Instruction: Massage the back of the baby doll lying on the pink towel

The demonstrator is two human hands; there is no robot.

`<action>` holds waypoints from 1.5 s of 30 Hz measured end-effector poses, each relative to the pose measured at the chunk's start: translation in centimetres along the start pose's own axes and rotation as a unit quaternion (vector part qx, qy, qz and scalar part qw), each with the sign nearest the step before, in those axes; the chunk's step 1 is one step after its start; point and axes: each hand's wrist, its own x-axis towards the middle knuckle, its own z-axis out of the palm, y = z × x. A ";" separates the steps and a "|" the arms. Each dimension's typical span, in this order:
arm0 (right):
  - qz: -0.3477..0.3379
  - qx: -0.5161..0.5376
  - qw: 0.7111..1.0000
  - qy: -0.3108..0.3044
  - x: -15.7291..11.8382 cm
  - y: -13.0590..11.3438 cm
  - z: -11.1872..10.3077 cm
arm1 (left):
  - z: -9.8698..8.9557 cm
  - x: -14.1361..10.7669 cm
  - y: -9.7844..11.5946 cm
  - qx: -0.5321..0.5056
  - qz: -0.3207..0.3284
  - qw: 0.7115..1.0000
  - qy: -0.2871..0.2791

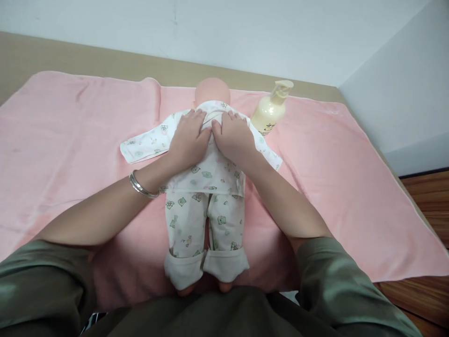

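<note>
A baby doll (210, 180) lies face down in white printed pajamas, its bald head away from me and its feet toward me. Flat on the left side of its upper back rests my left hand (191, 138), fingers stretched toward the shoulder. My right hand (235, 138) lies the same way on the right side, and the two thumbs come close together at the middle of the back. Neither hand grips anything. The doll's sleeves spread out to both sides, and its trouser cuffs are rolled up over the feet.
Under the doll a pink towel (351, 187) covers most of the tabletop (21, 56). A cream pump bottle (270, 110) stands just right of the doll's head. White walls (224, 32) rise behind and at the right. Brown wood (430, 196) shows at the lower right.
</note>
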 end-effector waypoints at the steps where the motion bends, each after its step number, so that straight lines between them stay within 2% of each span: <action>1: 0.004 -0.012 1.000 0.003 -0.3 -0.3 0.0 | -0.1 0.4 -0.2 -0.005 -0.007 1.000 0.002; 4: -0.012 -0.038 0.999 0.011 -1.7 -1.2 0.0 | -0.1 1.2 -1.0 -0.015 -0.022 0.999 0.040; 7: -0.055 -0.053 0.997 0.005 -2.9 -1.8 0.3 | 0.4 1.2 -1.6 -0.017 -0.010 0.996 0.090; 9: -0.072 -0.056 0.996 0.007 -3.0 -1.7 0.4 | 0.6 1.0 -1.7 -0.017 0.000 0.995 0.101; 12: -0.071 -0.030 0.997 -0.004 -1.9 -1.0 0.2 | 0.8 0.8 -1.6 -0.021 -0.008 0.995 0.096; 18: -0.040 0.026 0.996 -0.076 0.8 0.3 -0.6 | 0.5 -0.3 0.1 -0.009 -0.005 0.998 0.059; 23: -0.041 0.027 0.998 -0.045 1.1 0.8 -0.1 | 0.4 -1.7 1.3 0.015 0.026 0.999 0.027; 27: -0.074 -0.010 0.997 -0.027 0.3 0.6 0.0 | 0.3 -0.7 0.4 0.002 0.022 0.999 0.028; 31: -0.072 -0.045 0.996 -0.015 -1.9 -0.8 -0.1 | -0.1 0.8 -0.8 -0.017 0.007 0.999 0.035; 35: -0.088 -0.042 0.995 -0.002 -3.3 -1.9 -0.1 | -0.2 1.2 -1.2 -0.037 0.016 0.998 0.055; 39: -0.122 -0.036 0.991 -0.033 -2.0 -1.4 -0.2 | 0.1 0.9 -1.2 -0.050 0.000 0.996 0.071; 45: -0.035 0.032 0.999 -0.012 0.7 -0.3 0.7 | 0.3 0.7 -1.1 -0.056 -0.023 0.995 0.080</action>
